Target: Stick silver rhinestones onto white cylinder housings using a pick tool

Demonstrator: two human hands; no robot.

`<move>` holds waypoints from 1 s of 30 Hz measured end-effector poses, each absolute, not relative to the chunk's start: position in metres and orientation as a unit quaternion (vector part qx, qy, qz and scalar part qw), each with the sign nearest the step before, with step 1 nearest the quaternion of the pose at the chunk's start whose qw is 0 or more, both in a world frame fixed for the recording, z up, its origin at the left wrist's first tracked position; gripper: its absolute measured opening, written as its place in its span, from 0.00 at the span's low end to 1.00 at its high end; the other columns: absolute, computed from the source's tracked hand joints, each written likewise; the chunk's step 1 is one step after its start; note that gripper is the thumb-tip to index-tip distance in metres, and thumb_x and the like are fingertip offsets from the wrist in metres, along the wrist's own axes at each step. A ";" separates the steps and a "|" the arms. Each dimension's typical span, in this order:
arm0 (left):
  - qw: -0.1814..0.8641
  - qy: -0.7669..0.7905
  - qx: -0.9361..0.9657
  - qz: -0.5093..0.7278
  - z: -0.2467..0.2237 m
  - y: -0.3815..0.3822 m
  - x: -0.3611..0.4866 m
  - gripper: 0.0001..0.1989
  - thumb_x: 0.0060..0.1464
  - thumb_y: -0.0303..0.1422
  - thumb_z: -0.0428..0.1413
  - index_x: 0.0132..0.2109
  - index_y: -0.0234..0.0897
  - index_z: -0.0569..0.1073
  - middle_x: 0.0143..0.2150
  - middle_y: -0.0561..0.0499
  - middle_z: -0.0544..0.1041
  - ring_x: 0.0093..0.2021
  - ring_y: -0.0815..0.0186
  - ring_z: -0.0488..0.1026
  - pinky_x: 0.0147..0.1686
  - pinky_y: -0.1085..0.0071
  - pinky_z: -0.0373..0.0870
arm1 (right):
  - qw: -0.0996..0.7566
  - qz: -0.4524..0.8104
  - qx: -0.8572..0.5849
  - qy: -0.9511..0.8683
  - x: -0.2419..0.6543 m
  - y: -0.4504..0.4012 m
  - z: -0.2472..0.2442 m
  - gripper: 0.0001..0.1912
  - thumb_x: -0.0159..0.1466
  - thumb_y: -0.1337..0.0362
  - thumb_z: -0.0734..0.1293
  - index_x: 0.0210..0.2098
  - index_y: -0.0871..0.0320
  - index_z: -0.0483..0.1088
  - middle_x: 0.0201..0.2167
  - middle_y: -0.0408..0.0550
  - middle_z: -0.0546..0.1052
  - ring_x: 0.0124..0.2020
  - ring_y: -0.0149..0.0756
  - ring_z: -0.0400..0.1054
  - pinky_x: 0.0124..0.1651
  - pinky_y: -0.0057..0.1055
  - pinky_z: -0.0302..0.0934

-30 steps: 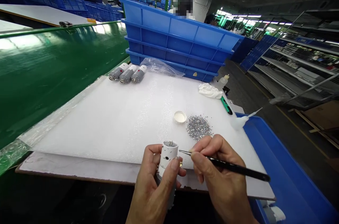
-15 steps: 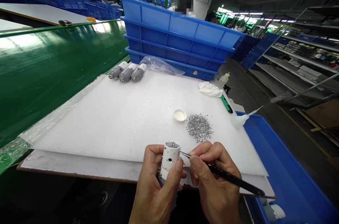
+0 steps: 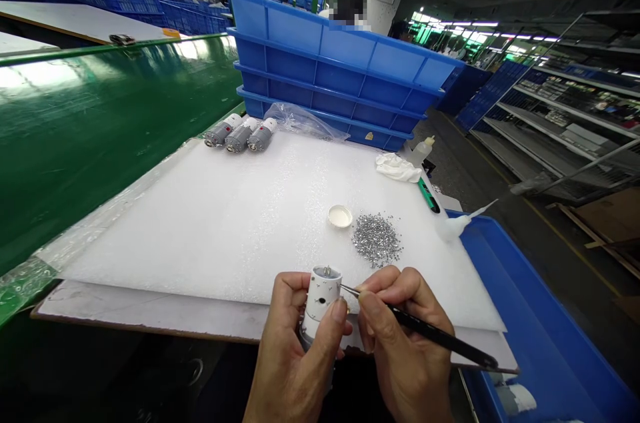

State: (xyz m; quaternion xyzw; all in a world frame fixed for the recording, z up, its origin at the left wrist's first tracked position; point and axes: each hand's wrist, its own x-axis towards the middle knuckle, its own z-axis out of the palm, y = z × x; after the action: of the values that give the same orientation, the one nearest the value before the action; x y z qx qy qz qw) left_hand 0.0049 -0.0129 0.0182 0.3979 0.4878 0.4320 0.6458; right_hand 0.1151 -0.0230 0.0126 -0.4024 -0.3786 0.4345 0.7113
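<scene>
Over the white foam sheet (image 3: 200,236), the left hand (image 3: 295,349) grips a white motor (image 3: 320,303) upright, so it stays steady for the right hand (image 3: 407,336), pinching black tweezers (image 3: 430,329) with tips just beside it

From here I take the foam sheet (image 3: 165,223) as my reference. On it, three motors (image 3: 240,135) sit along the far edge, a plastic bag (image 3: 305,123) just right of them. A cap (image 3: 340,216) lies mid-sheet, a pile of rhinestones (image 3: 377,240) just beside it. Stacked crates (image 3: 330,69) stand behind the sheet, a conveyor belt (image 3: 100,143) left, a tray (image 3: 525,316) right.
</scene>
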 end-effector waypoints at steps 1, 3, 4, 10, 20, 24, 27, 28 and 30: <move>0.646 0.487 0.399 0.431 0.017 -0.013 0.004 0.12 0.60 0.42 0.58 0.41 0.42 0.64 0.37 0.55 0.78 0.26 0.73 0.70 0.28 0.76 0.71 | 0.711 0.435 -0.403 -0.378 0.115 -0.023 0.012 0.09 0.64 0.69 0.72 0.30 0.55 0.68 0.29 0.37 0.74 0.21 0.22 0.70 0.21 0.17 0.67; 0.643 0.487 0.401 0.433 0.017 -0.014 0.004 0.12 0.60 0.42 0.58 0.41 0.42 0.64 0.37 0.55 0.78 0.26 0.72 0.70 0.28 0.75 0.71 | 0.712 0.432 -0.403 -0.380 0.115 -0.023 0.011 0.09 0.63 0.69 0.72 0.30 0.55 0.68 0.29 0.37 0.74 0.21 0.22 0.70 0.20 0.17 0.67; 0.636 0.490 0.403 0.439 0.017 -0.014 0.005 0.12 0.60 0.42 0.58 0.41 0.42 0.64 0.36 0.55 0.78 0.27 0.71 0.71 0.28 0.75 0.71 | 0.712 0.431 -0.403 -0.381 0.115 -0.023 0.010 0.09 0.63 0.69 0.72 0.30 0.54 0.68 0.29 0.37 0.74 0.21 0.22 0.70 0.20 0.17 0.67; 0.568 0.532 0.407 0.478 0.020 -0.018 0.013 0.11 0.59 0.41 0.58 0.41 0.43 0.65 0.32 0.56 0.77 0.32 0.66 0.74 0.30 0.70 0.68 | 0.704 0.418 -0.419 -0.393 0.116 -0.025 0.001 0.09 0.65 0.68 0.71 0.31 0.54 0.67 0.30 0.39 0.72 0.23 0.24 0.70 0.22 0.19 0.66; 0.393 0.609 0.514 0.458 0.008 -0.014 0.005 0.13 0.56 0.44 0.59 0.40 0.45 0.65 0.29 0.55 0.78 0.29 0.62 0.76 0.28 0.68 0.70 | 0.705 0.396 -0.428 -0.403 0.113 -0.028 -0.004 0.09 0.66 0.67 0.70 0.32 0.53 0.66 0.30 0.38 0.72 0.18 0.20 0.61 0.19 0.19 0.59; 0.349 0.616 0.516 0.483 0.008 -0.012 0.003 0.11 0.54 0.41 0.61 0.38 0.45 0.67 0.27 0.56 0.77 0.28 0.62 0.76 0.26 0.70 0.68 | 0.698 0.400 -0.432 -0.407 0.113 -0.027 -0.006 0.09 0.66 0.67 0.70 0.32 0.53 0.65 0.31 0.38 0.72 0.18 0.21 0.61 0.18 0.20 0.58; 0.336 0.602 0.536 0.486 0.007 -0.010 0.001 0.11 0.53 0.40 0.62 0.36 0.45 0.67 0.26 0.57 0.77 0.27 0.63 0.76 0.25 0.71 0.69 | 0.695 0.399 -0.435 -0.410 0.112 -0.028 -0.007 0.09 0.66 0.67 0.69 0.32 0.53 0.65 0.30 0.38 0.71 0.18 0.21 0.61 0.18 0.21 0.58; 0.335 0.596 0.545 0.485 0.007 -0.010 0.000 0.11 0.53 0.40 0.62 0.36 0.45 0.67 0.26 0.57 0.77 0.26 0.63 0.76 0.25 0.71 0.69 | 0.695 0.398 -0.434 -0.412 0.112 -0.029 -0.008 0.09 0.66 0.68 0.69 0.32 0.53 0.65 0.30 0.38 0.71 0.18 0.22 0.61 0.18 0.21 0.58; 0.329 0.591 0.552 0.487 0.006 -0.009 -0.001 0.11 0.52 0.40 0.62 0.36 0.45 0.67 0.25 0.58 0.76 0.24 0.64 0.75 0.23 0.72 0.68 | 0.696 0.394 -0.434 -0.415 0.112 -0.029 -0.008 0.09 0.66 0.68 0.69 0.32 0.53 0.65 0.30 0.38 0.71 0.18 0.22 0.61 0.18 0.22 0.57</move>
State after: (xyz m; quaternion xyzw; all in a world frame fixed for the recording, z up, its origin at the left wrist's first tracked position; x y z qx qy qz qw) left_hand -0.0006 -0.0089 0.0059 0.5524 0.5909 0.4873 0.3290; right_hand 0.1118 -0.0295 -0.0081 -0.4337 -0.4151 0.3935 0.6963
